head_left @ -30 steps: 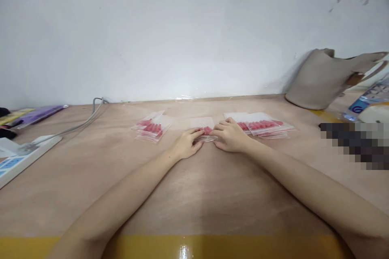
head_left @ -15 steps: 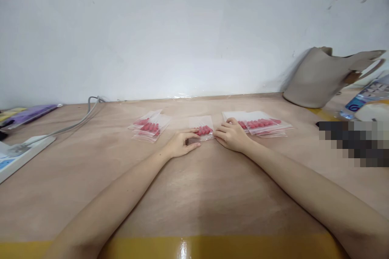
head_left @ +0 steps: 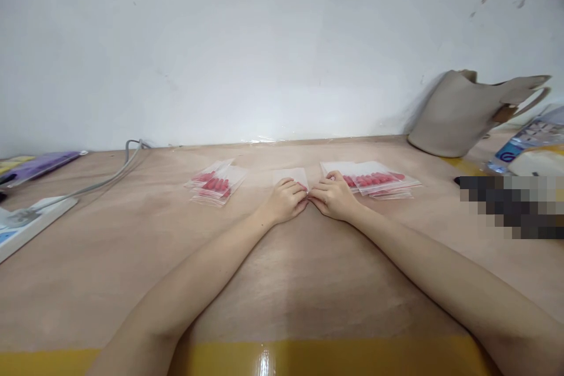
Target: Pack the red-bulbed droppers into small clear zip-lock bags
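A small clear zip bag (head_left: 288,174) with red pieces in it lies on the table in front of me, mostly covered by my fingers. My left hand (head_left: 288,200) is closed on the bag's near edge, its fingertips at the right corner. Close beside it, my right hand (head_left: 335,197) pinches that same right corner, and the two hands nearly touch. To the right lies a group of zip bags (head_left: 379,179) filled with red pieces, partly behind my right hand. Another stack of filled zip bags (head_left: 215,184) rests to the left.
A beige bag (head_left: 453,117) stands against the wall at the back right, near a plastic bottle (head_left: 511,153). At the left are a power strip (head_left: 39,226) with a grey cable (head_left: 110,179) and a purple packet (head_left: 44,165). Yellow tape (head_left: 233,358) runs along the front edge.
My left hand has moved right across the bag, over the red pieces, and its fingers have closed near the right corner. My right hand has stayed in nearly the same place.
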`<state>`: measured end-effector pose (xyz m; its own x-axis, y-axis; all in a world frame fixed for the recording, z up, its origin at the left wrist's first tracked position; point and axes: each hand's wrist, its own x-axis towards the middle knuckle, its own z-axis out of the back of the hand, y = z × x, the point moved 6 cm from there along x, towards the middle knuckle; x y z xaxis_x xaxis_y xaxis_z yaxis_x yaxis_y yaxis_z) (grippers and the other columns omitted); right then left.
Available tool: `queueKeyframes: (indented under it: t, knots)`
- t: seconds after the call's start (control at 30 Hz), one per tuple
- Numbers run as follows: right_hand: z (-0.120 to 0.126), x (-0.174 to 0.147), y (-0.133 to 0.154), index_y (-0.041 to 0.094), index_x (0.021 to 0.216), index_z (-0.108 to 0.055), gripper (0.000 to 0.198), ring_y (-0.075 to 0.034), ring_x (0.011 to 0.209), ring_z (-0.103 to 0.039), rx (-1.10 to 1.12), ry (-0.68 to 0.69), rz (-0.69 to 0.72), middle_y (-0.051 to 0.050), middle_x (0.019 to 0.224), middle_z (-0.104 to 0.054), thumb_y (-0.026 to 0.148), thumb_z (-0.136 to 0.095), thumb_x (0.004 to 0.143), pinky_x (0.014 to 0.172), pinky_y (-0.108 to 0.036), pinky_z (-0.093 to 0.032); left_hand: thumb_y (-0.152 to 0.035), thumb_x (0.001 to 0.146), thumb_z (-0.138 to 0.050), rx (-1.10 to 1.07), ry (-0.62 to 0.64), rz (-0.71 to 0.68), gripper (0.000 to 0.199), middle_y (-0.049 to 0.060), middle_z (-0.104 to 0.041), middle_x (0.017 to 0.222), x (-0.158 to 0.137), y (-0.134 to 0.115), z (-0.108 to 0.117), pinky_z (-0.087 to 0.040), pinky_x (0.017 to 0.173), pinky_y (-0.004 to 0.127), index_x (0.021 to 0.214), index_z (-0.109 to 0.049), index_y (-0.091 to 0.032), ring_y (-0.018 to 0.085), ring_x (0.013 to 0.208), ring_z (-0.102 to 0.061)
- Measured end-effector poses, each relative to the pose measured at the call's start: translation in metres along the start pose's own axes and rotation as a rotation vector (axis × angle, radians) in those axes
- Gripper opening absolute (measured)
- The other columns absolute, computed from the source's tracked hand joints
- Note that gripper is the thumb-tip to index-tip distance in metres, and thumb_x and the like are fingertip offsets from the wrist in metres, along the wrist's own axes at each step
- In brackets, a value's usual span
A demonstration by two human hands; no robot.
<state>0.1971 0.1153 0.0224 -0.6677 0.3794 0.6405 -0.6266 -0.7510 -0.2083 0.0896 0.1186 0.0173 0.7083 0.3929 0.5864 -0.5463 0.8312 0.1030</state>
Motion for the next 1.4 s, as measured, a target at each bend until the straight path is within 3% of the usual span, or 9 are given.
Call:
queueKeyframes:
  t: [0.23,0.43,0.8,1.03,1.17,1.3,1.4]
  knots:
    - [0.001,0.000,0.001,0.016,0.071,-0.064,0.021,-0.014,0.067,-0.050,0.007,0.009,-0.047,-0.003,0.064,-0.063,0.019,-0.047,0.083,0.077,-0.033,-0.024,-0.013,0.086,-0.043,0.138,-0.005,-0.104,0.022,0.007,-0.068,0.079,0.006,-0.003,-0.006,-0.046,0.083,0.037,0.072,-0.061,-0.016,0.018,0.076,-0.062]
    - [0.004,-0.001,0.005,0.016,0.068,-0.062,0.021,-0.014,0.066,-0.048,-0.003,0.005,-0.051,-0.003,0.063,-0.061,0.018,-0.046,0.082,0.079,-0.035,-0.024,-0.015,0.090,-0.040,0.194,-0.010,-0.186,0.026,0.002,-0.068,0.076,0.006,-0.007,0.000,-0.041,0.095,0.037,0.074,-0.060,-0.018,0.014,0.076,-0.062]
    - [0.007,-0.003,0.001,0.017,0.068,-0.062,0.023,-0.012,0.067,-0.048,-0.028,-0.049,-0.045,-0.001,0.064,-0.062,0.020,-0.047,0.085,0.083,-0.036,-0.022,-0.016,0.092,-0.042,0.274,-0.039,-0.176,0.021,0.003,-0.067,0.076,-0.032,0.012,0.041,-0.045,0.091,0.037,0.081,-0.060,-0.017,0.014,0.076,-0.062]
    - [0.009,-0.004,0.000,0.017,0.066,-0.061,0.023,-0.012,0.066,-0.050,-0.069,-0.064,-0.038,0.000,0.064,-0.063,0.021,-0.048,0.085,0.080,-0.035,-0.025,-0.011,0.091,-0.040,0.309,-0.039,-0.113,0.025,0.006,-0.063,0.068,-0.042,0.015,0.049,-0.049,0.076,0.034,0.074,-0.060,-0.014,0.016,0.067,-0.060]
    - [0.005,-0.002,0.003,0.017,0.078,-0.063,0.020,-0.014,0.073,-0.054,-0.075,-0.010,-0.062,-0.004,0.083,-0.066,0.031,-0.050,0.084,0.065,-0.030,-0.027,-0.014,0.091,-0.043,0.288,-0.040,-0.068,0.024,0.006,-0.064,0.068,-0.044,0.012,0.050,-0.049,0.068,0.032,0.074,-0.061,-0.013,0.017,0.067,-0.060]
    - [-0.010,0.006,0.010,0.019,0.097,-0.061,0.021,-0.013,0.068,-0.054,-0.089,0.112,-0.107,-0.003,0.096,-0.065,0.030,-0.045,0.087,0.051,-0.027,-0.021,-0.020,0.091,-0.047,0.234,-0.018,-0.062,0.018,0.005,-0.068,0.080,-0.045,0.007,0.051,-0.048,0.073,0.029,0.084,-0.064,-0.015,0.016,0.074,-0.062]
    - [-0.015,0.012,0.010,0.018,0.092,-0.061,0.020,-0.012,0.059,-0.051,-0.181,0.150,-0.130,-0.003,0.088,-0.067,0.018,-0.041,0.087,0.050,-0.028,-0.017,-0.034,0.087,-0.053,0.215,0.052,0.158,0.021,0.004,-0.069,0.093,-0.046,0.026,0.054,-0.045,0.087,0.031,0.092,-0.066,-0.019,0.018,0.089,-0.062]
